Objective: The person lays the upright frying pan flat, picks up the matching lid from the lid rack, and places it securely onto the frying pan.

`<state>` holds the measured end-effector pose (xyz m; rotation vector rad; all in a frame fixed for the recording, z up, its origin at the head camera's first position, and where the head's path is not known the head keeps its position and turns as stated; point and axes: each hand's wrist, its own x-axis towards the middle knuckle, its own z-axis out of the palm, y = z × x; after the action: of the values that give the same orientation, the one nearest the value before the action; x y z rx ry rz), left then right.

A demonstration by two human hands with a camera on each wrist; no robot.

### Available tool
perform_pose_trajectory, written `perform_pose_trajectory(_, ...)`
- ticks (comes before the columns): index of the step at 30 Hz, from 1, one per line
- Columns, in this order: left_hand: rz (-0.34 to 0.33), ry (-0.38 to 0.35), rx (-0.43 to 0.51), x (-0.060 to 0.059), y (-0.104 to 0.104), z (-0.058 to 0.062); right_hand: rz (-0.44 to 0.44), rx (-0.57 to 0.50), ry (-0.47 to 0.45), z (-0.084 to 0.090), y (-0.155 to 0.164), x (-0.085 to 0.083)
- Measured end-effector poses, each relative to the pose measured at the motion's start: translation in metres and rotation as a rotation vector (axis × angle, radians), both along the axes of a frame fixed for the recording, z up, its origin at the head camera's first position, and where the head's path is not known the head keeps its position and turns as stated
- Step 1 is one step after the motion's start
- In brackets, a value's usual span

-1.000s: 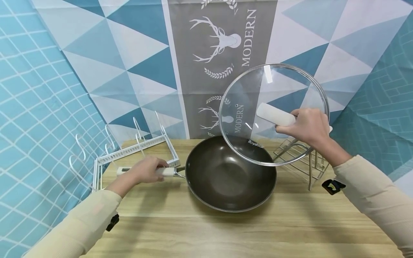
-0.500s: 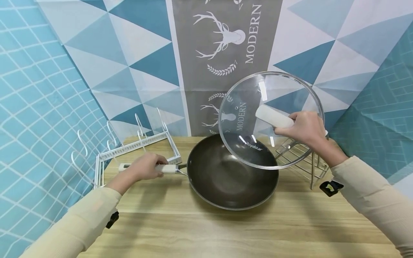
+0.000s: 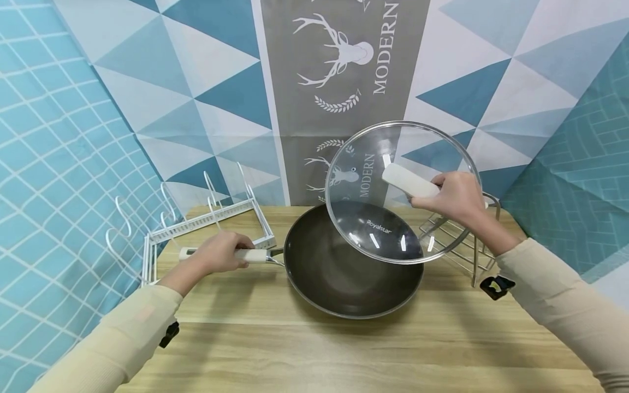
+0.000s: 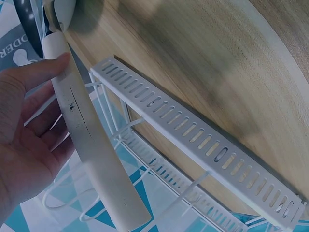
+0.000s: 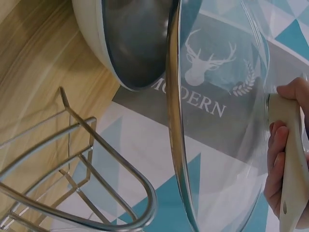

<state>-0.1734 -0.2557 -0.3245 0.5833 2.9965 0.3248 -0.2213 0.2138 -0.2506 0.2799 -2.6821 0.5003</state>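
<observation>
From the head camera, the right hand (image 3: 454, 195) has its fingers wrapped round the white handle of the glass lid (image 3: 400, 191), which now hangs tilted over the far right part of the wok (image 3: 351, 265); compared with a second ago the lid has come lower and leftward, away from the steel lid stand (image 3: 464, 240) at the table's right edge, so it looks to be on its way down onto the wok. The left hand (image 3: 221, 254) curls over the wok handle (image 3: 250, 255), and the wok has not shifted from the middle of the wooden table (image 3: 344, 355); a white wire rack (image 3: 206, 229) sits at the far left corner. The left wrist camera shows the fingers loosely round the pale handle (image 4: 89, 140), thumb on top, with only a sliver of the wok in the top left corner. The right wrist camera shows the fingers (image 5: 277, 159) gripping the lid handle, the lid rim (image 5: 176, 125) edge-on and clear of the wok (image 5: 130, 43); the stand (image 5: 82, 169) is partly cut off at the frame's bottom.
</observation>
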Motion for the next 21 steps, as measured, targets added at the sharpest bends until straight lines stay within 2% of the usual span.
perform_pose_trajectory(9,0.000,0.002,0.015,0.001,0.002,0.003,0.035,-0.004,0.045,-0.005,-0.005,-0.003)
perform_pose_trajectory(16,-0.003,0.007,0.023,0.001,0.003,0.003,0.061,-0.081,-0.014,-0.008,-0.010,-0.004)
perform_pose_trajectory(21,-0.007,0.009,0.025,0.001,0.003,0.003,0.069,-0.080,-0.013,-0.011,-0.014,-0.005)
